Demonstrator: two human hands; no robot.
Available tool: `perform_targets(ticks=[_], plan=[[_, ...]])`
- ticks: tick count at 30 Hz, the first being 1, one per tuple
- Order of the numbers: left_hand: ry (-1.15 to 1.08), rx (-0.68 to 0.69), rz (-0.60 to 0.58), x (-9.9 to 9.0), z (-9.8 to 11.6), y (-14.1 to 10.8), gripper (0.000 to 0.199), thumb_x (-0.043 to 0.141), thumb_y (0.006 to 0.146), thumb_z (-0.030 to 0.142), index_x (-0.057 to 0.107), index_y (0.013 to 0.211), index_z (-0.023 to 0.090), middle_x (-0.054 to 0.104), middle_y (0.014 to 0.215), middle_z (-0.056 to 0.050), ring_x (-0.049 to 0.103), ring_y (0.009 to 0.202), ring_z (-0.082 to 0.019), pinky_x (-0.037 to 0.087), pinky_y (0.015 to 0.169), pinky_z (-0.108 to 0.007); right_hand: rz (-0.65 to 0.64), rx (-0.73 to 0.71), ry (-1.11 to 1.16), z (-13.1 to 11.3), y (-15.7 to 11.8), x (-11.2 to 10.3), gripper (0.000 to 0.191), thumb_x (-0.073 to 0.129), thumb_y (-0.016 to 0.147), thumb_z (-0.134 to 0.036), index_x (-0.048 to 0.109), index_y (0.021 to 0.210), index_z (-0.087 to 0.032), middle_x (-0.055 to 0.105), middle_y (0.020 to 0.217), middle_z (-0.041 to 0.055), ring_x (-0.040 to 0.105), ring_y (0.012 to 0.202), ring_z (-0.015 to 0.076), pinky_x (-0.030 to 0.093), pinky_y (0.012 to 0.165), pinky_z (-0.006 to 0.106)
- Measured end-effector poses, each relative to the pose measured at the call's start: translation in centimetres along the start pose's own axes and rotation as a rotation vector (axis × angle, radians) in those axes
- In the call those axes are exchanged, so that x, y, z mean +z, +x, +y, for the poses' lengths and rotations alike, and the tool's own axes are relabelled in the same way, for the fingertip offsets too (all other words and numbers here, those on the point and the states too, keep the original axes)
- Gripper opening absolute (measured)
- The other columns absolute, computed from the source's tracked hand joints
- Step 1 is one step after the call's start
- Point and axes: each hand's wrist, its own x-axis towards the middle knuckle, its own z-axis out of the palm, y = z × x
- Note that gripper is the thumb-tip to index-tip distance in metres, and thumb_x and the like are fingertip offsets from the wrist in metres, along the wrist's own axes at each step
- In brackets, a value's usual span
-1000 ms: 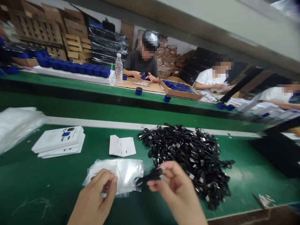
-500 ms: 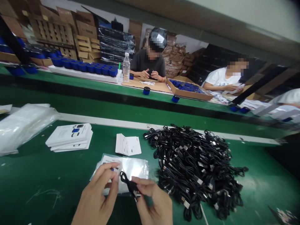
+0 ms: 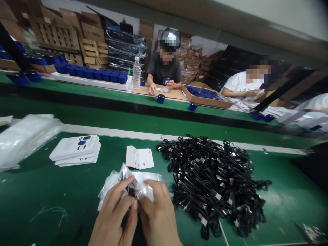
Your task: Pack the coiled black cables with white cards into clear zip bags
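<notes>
My left hand [image 3: 115, 212] and my right hand [image 3: 159, 212] meet at the bottom centre, both closed on a clear plastic bag [image 3: 125, 171]. A black cable [image 3: 131, 190] shows between my fingers at the bag, partly hidden by them. More clear bags [image 3: 109, 184] lie flat on the green table beneath. Just beyond stands a small folded stack of white leaflets [image 3: 140, 158]. To the right of my right hand spreads a large heap of black cables [image 3: 212, 184] with metal plugs.
White booklets [image 3: 77, 148] are stacked at the left, beside plastic bags [image 3: 25, 136]. Across a green ledge [image 3: 115, 97], two people sit near a bottle [image 3: 137, 73], a tray of blue jars [image 3: 89, 80] and a carton of blue items [image 3: 205, 99].
The black cable has gone from my right fingertips into the bag between both hands. My hands have drawn together, and the bag is lifted and crumpled. The person opposite now holds a round item.
</notes>
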Motion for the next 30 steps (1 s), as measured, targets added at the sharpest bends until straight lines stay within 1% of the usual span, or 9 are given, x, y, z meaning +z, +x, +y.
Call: perform_targets(ticks=[4,10,12,14,15,17,20,24,30], plan=[[-0.015,0.099,0.015,0.2,0.5,-0.2,0.011,0.045,0.086,0.018,0.052,0.082,0.025,0.047,0.135,-0.006,0.041,0.128,-0.023,0.042,0.099,-0.038,-0.034,-0.038,-0.052,-0.2,-0.1,-0.9,0.026,0.054,0.086,-0.013,0.067,0.108,-0.021,0.046,0.141,0.0146,0.041,0.128,0.0345,0.04,0.099,0.052],[0.02,0.183,-0.039,-0.2,0.7,0.0,0.015,0.046,0.088,0.027,0.051,0.073,0.025,0.051,0.138,-0.004,0.04,0.131,-0.029,0.003,0.11,-0.065,-0.145,0.155,0.446,0.2,1.4,-1.9,0.024,0.052,0.083,-0.006,0.072,0.084,-0.018,0.072,0.081,0.0061,0.066,0.071,0.0182,0.051,0.064,0.026],[-0.019,0.113,-0.159,-1.2,-0.2,0.7,0.021,0.059,0.08,0.046,0.055,0.09,0.028,0.059,0.13,-0.007,0.055,0.118,-0.032,0.022,0.106,-0.064,-0.213,0.237,0.541,0.3,1.8,-2.5,0.019,0.059,0.079,-0.005,0.071,0.071,-0.018,0.07,0.071,0.0023,0.064,0.065,0.0159,0.048,0.061,0.023],[-0.077,-0.05,-0.317,-2.3,-1.1,1.6,0.048,0.07,0.069,0.052,0.055,0.109,0.032,0.07,0.109,-0.003,0.067,0.097,-0.028,0.054,0.083,-0.044,-0.307,0.278,0.606,0.3,2.0,-3.4,0.018,0.064,0.076,-0.004,0.071,0.069,-0.019,0.07,0.07,0.0001,0.065,0.067,0.0151,0.047,0.065,0.022],[-0.13,-0.149,-0.4,-2.7,-1.3,2.0,0.046,0.07,0.07,0.049,0.056,0.11,0.033,0.073,0.092,0.001,0.07,0.084,-0.024,0.057,0.071,-0.034,-0.346,0.293,0.633,0.3,2.1,-3.8,0.018,0.063,0.078,-0.006,0.072,0.072,-0.02,0.07,0.073,-0.0003,0.065,0.07,0.0151,0.047,0.067,0.022],[-0.271,-0.31,-0.481,-3.3,-1.2,2.7,0.028,0.067,0.072,0.046,0.064,0.097,0.032,0.068,0.07,0.006,0.067,0.064,-0.017,0.053,0.057,-0.022,-0.346,0.355,0.708,0.3,1.9,-4.4,0.017,0.056,0.086,-0.013,0.07,0.083,-0.022,0.071,0.078,0.0002,0.066,0.074,0.0157,0.047,0.069,0.024],[-0.474,-0.492,-0.397,-3.5,-0.3,3.1,0.019,0.066,0.071,0.046,0.068,0.078,0.028,0.061,0.061,0.006,0.06,0.056,-0.013,0.047,0.052,-0.018,-0.264,0.502,0.82,0.6,1.5,-4.9,0.021,0.058,0.085,-0.022,0.059,0.105,-0.023,0.069,0.093,0.0041,0.065,0.082,0.019,0.049,0.073,0.029],[-0.618,-0.653,-0.286,-3.1,0.3,2.8,0.025,0.069,0.066,0.05,0.065,0.071,0.026,0.06,0.062,0.005,0.057,0.06,-0.013,0.042,0.052,-0.018,-0.329,0.512,0.678,1.1,1.3,-4.8,0.005,0.063,0.078,-0.021,0.063,0.083,-0.019,0.064,0.079,0.003,0.059,0.076,0.0187,0.045,0.071,0.029],[-0.669,-0.648,-0.33,-3.0,0.1,2.8,0.031,0.059,0.075,0.056,0.066,0.071,0.026,0.056,0.063,0.004,0.05,0.06,-0.013,0.038,0.054,-0.02,-0.238,0.506,0.73,1.1,2.0,-4.9,0.013,0.058,0.08,-0.022,0.058,0.067,-0.018,0.054,0.065,-0.001,0.051,0.064,0.0142,0.04,0.061,0.025]])
